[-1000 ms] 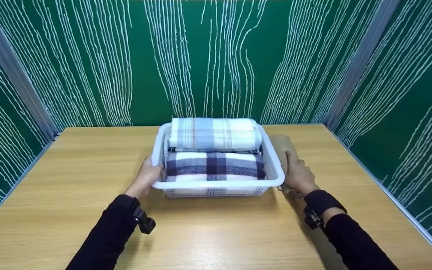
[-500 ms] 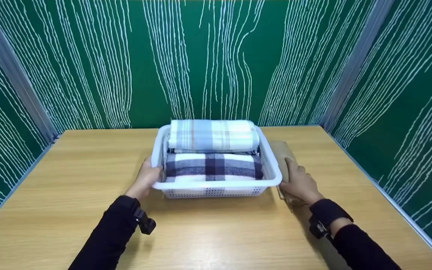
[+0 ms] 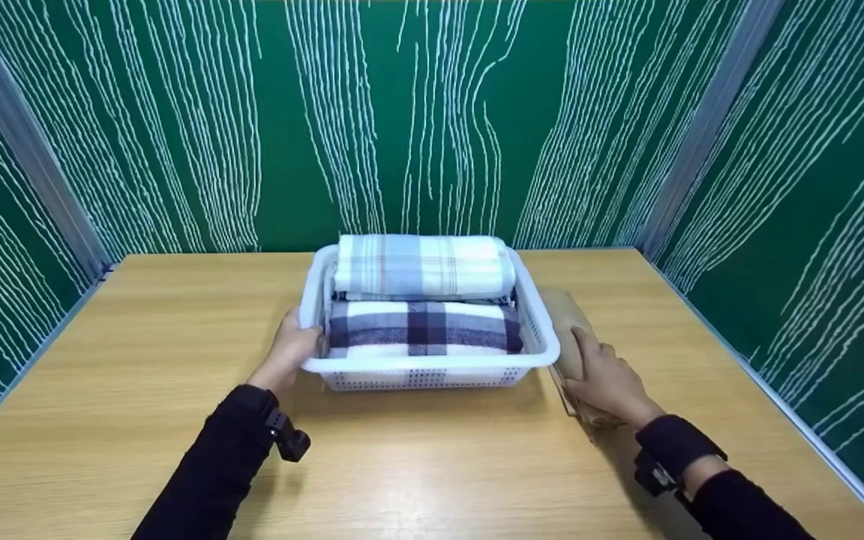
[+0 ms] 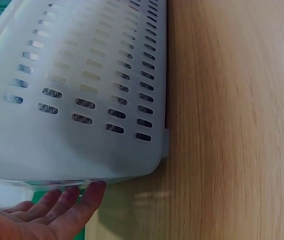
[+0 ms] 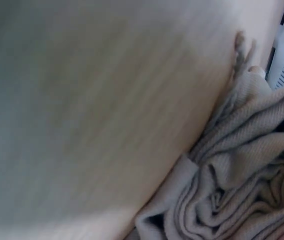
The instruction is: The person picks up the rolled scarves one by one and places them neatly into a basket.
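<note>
A white plastic basket [image 3: 432, 362] with slotted walls stands on the table. My left hand [image 3: 292, 347] grips its left rim, thumb over the edge. In the left wrist view the left fingers [image 4: 84, 205] touch the basket's end wall [image 4: 82, 150]. Inside lie a rolled blue-and-white plaid scarf [image 3: 426, 266] at the back and a purple-and-white checked one [image 3: 426, 328] in front. Just right of the basket, my right hand [image 3: 612, 386] holds a rolled tan scarf [image 3: 565, 319]. The right wrist view shows the tan roll's coiled end [image 5: 232, 190] and some fringe.
The wooden table [image 3: 417, 465] runs back to a green panel [image 3: 297, 150] with white wavy lines. More such panels rise along both sides, with metal posts [image 3: 709, 135] at the corners.
My right hand has moved right and toward me with the tan scarf, which now lies more slanted. My left hand stays on the basket rim.
</note>
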{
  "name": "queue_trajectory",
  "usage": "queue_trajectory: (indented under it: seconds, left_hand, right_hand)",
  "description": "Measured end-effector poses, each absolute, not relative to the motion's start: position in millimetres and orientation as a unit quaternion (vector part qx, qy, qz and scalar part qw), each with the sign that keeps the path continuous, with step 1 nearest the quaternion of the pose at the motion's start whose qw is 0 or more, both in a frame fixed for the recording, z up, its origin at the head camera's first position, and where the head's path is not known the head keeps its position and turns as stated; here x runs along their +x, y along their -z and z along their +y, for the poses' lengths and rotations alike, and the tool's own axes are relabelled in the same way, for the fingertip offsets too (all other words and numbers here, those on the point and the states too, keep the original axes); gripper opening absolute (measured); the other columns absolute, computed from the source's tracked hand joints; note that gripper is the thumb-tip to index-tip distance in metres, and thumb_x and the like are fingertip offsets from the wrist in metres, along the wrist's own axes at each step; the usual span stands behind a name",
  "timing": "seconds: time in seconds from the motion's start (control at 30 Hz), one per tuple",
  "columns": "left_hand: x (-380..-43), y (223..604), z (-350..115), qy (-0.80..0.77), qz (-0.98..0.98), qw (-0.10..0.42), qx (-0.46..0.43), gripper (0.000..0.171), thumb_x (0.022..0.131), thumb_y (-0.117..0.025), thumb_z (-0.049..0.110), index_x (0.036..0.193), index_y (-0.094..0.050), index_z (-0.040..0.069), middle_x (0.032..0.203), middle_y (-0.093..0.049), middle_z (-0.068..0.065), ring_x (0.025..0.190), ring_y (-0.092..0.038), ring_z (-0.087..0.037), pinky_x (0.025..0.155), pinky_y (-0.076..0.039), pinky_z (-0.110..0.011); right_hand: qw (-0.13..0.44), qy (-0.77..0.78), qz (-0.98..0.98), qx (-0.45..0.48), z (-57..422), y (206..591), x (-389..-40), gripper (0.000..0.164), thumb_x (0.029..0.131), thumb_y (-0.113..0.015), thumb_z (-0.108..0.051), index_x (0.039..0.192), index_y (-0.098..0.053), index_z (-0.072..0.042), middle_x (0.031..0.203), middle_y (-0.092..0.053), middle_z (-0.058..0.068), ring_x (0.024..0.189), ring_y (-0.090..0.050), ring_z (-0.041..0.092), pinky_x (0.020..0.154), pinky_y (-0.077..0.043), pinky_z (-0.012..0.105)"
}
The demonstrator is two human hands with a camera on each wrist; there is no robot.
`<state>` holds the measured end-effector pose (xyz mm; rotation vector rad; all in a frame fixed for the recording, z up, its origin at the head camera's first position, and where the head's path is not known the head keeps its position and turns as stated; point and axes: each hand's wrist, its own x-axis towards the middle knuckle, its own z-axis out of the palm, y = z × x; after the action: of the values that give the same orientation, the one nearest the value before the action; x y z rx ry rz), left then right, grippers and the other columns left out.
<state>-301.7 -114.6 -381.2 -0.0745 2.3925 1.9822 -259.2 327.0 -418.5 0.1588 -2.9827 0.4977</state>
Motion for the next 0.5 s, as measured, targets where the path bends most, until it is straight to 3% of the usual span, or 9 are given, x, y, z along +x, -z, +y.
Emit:
queue_trajectory:
  seconds: [0.27, 0.5]
  left_hand:
    - [-305, 380, -114, -0.645, 0.763, 0.011, -0.032, 0.055, 0.091, -0.037, -0.008, 0.143, -0.022, -0.01, 0.145, -0.03, -0.028, 0.132, -0.03, -0.04, 0.109, -0.028, -0.05]
    - [-304, 384, -113, -0.649, 0.76, 0.006, -0.035, 0.054, 0.09, -0.038, -0.008, 0.143, -0.023, -0.01, 0.143, -0.032, -0.029, 0.131, -0.032, -0.04, 0.107, -0.03, -0.051]
  right_hand:
    - [0.041, -0.165, -0.981, 0.093, 336, 416, -243, 0.088, 0.08, -0.071, -0.024, 0.147, -0.02, -0.001, 0.112, -0.046, 0.044, 0.088, -0.056, 0.054, 0.069, -0.048, 0.062]
    - [0.034, -0.162, -0.978, 0.124, 345, 417, -224, 0.086, 0.079, -0.074, -0.023, 0.146, -0.024, -0.004, 0.119, -0.044, 0.043, 0.092, -0.058, 0.049, 0.069, -0.05, 0.058]
